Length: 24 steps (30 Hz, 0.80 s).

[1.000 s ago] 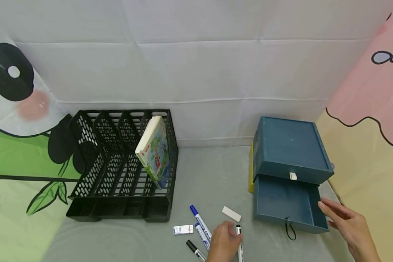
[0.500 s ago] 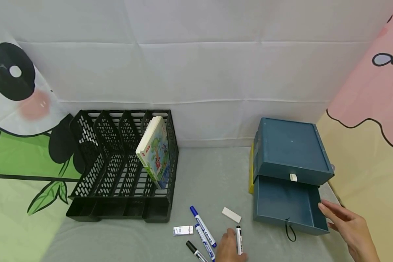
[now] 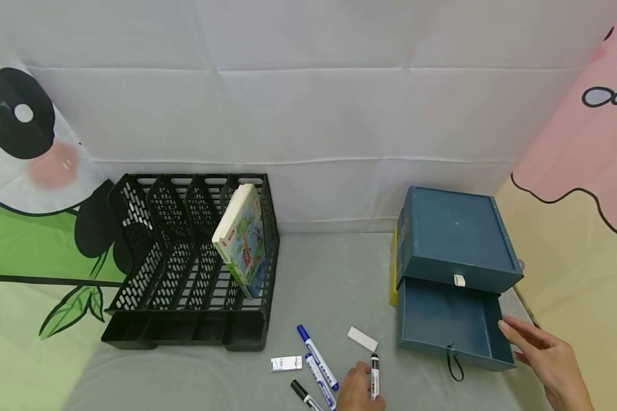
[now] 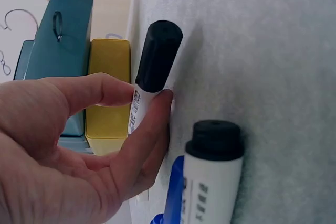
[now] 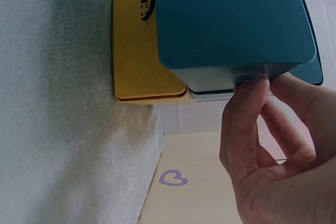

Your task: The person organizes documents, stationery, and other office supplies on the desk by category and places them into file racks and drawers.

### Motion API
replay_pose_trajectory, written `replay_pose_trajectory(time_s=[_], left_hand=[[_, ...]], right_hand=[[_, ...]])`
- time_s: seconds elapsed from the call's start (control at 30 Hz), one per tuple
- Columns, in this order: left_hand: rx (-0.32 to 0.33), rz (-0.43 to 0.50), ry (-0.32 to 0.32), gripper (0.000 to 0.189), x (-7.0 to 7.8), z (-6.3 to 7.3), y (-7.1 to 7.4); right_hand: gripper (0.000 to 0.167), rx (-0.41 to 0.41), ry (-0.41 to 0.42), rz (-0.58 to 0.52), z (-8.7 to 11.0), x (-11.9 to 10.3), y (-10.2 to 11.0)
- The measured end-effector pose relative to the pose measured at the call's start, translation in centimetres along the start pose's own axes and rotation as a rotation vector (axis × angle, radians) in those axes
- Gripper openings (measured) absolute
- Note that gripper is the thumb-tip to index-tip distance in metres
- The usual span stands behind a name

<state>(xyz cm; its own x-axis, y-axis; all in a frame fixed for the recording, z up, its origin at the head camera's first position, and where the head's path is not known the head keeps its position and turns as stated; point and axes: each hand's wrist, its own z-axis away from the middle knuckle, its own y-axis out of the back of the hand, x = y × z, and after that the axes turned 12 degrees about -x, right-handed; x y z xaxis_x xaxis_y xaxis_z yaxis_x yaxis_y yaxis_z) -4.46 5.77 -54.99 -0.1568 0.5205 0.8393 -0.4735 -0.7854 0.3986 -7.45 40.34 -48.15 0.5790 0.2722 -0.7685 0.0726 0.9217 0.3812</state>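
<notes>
My left hand (image 3: 357, 391) pinches a black-capped white marker (image 3: 375, 374) between thumb and fingers. In the left wrist view the black cap (image 4: 159, 56) sticks out past the fingertips, close over the grey cloth. My right hand (image 3: 552, 362) grips the right side wall of the pulled-out lower blue drawer (image 3: 449, 348); its thumb and fingers meet at that wall in the right wrist view. Left of my left hand lie two blue-capped markers (image 3: 321, 362) and another black-capped marker (image 3: 304, 394). A white block (image 3: 362, 339) lies just beyond the held marker.
A small white printed box (image 3: 286, 363) lies left of the markers. At the left stands a black perforated rack (image 3: 185, 257) with books (image 3: 244, 240) in its right slot. The upper drawer unit (image 3: 457, 228) sits above a yellow layer (image 5: 142, 61). A black loop (image 3: 455, 368) hangs from the drawer front.
My left hand has moved slightly right and toward me, onto the black-capped marker, uncovering more of the blue-capped ones. My right hand stays on the drawer wall.
</notes>
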Motion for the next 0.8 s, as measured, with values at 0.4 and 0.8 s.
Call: replay_pose_trajectory(time_s=[0.4,0.8], left_hand=[[0.007,0.162,-0.093,0.044,1.0,1.1,1.5],[0.046,0.325,-0.122,0.042,4.2,2.5,3.4]], right_hand=[[0.084,-0.006,0.010,0.003,0.0,0.3,0.3],[0.086,0.004,-0.003,0.013,-0.1,0.0,-0.1]])
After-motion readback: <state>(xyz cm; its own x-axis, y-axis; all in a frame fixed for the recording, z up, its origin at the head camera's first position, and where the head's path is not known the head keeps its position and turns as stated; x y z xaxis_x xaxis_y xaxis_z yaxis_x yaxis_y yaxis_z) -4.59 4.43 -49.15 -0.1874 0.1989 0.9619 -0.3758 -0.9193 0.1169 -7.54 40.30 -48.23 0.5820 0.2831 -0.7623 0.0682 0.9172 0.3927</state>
